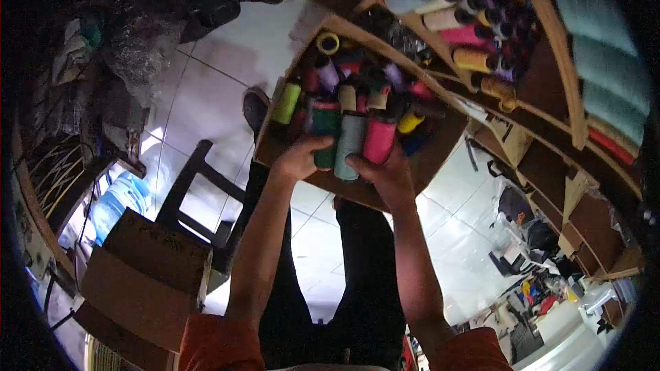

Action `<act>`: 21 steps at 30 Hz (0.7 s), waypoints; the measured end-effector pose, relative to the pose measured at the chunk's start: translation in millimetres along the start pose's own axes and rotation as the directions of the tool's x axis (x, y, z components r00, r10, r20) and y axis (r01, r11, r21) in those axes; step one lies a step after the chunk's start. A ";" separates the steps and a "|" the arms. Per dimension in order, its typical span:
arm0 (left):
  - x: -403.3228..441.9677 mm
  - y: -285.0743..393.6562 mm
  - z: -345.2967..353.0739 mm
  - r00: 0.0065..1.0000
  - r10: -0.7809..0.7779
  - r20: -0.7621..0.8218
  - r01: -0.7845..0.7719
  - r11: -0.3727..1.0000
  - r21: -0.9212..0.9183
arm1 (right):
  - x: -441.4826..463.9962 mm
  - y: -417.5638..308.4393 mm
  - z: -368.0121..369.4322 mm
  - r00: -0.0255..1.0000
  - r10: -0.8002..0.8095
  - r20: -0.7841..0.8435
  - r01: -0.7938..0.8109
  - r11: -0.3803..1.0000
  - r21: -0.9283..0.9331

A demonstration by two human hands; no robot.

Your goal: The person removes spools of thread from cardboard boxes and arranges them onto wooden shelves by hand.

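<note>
Three thread spools are bunched upright between my hands: a dark green one [326, 139], a grey-green one [350, 145] in the middle and a pink one [379, 139]. My left hand [302, 158] is closed against the dark green spool from the left. On the other side, my right hand [385, 173] is closed round the pink spool, its thumb against the grey-green one. Beneath and behind them is an open cardboard box [430, 158] holding several spools, among them a lime one [286, 103] and a yellow one [410, 122].
Wooden shelves [577, 82] with several more spools rise at the upper right. A dark stool [199, 185] and brown cardboard boxes [144, 268] stand at the left. A blue water bottle [122, 200] lies behind them. White floor tiles [206, 96] surround my legs.
</note>
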State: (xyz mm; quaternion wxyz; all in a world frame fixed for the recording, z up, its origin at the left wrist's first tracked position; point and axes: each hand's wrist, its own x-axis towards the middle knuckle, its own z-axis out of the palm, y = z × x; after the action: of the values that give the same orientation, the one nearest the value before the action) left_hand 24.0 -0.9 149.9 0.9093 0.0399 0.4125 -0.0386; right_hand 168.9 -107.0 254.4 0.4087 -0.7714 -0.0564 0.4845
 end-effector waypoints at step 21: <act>-70.9 223.7 16.4 0.674 0.585 0.451 -0.371 0.796 -0.479 | 160.2 -276.2 108.5 0.872 -0.488 -0.049 0.453 0.839 -0.302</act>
State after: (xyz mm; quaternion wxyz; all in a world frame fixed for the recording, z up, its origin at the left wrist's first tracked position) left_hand 12.8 222.4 223.1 0.9587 -0.0268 0.0905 0.2682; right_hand 252.1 215.0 309.9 0.4042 -0.8123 -0.2869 0.3075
